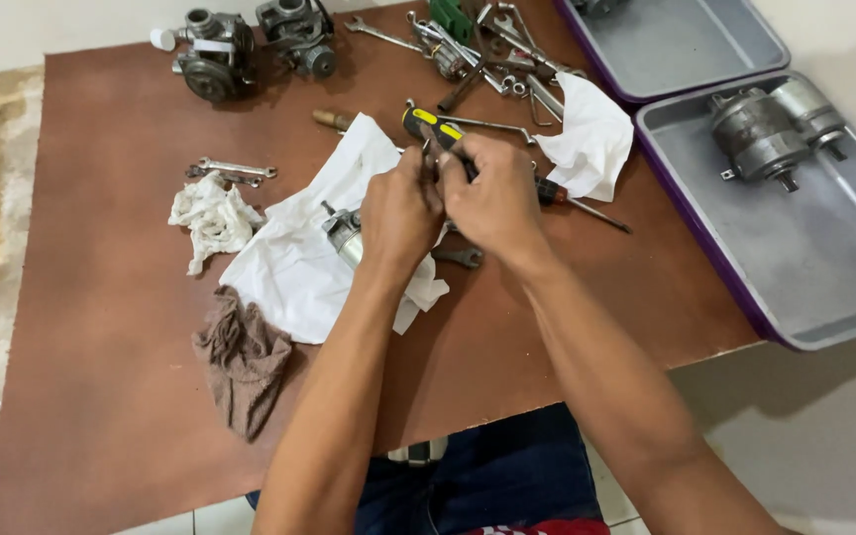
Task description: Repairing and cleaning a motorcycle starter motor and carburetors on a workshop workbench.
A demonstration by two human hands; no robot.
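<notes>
matt brown board (111,396), dull metal tray (824,267)

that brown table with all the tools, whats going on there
A person sits at the brown table with both hands together over a white cloth. The left hand grips a small metal part, and the right hand holds a black and yellow handled screwdriver against it. Wrenches, rags and carburetor-like parts lie around; a grey tray on the right holds a motor.

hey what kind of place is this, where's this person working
Probably a home or small repair spot for engine parts, worked low over a brown board on a tiled floor. Signs: wrenches and loose tools, carburettor-like metal parts, a motor in a grey tray, plus rags.
</notes>
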